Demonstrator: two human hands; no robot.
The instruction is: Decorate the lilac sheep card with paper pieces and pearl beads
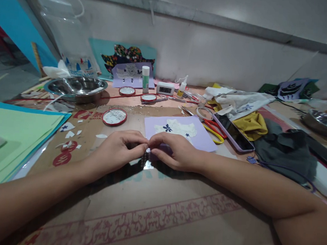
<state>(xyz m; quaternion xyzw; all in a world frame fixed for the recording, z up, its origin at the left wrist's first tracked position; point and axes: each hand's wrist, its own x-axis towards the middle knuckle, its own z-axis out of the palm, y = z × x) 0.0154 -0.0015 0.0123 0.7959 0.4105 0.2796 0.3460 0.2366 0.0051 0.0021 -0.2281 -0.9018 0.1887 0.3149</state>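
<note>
My left hand (125,146) and my right hand (175,149) meet at the fingertips over the middle of the work surface. Thumb and forefinger of the left pinch the top of a short strip of dark beads (144,160), which hangs beneath them. The fingers of the right are closed at the same spot; what they hold there is too small to make out. Beside the strip a small shiny clear piece (148,165) shows under the fingertips. Just behind the hands lies a lilac card (208,141), bearing a white cloth shape (180,126) with dark blue flowers.
Shallow red-rimmed lids (115,117) with shiny bits stand behind the left hand. A metal bowl (76,88), glue stick (145,78) and small clock (165,88) are at the back. Right of the card lie yellow-handled scissors (217,135) and a phone (234,133); green paper (19,135) is left.
</note>
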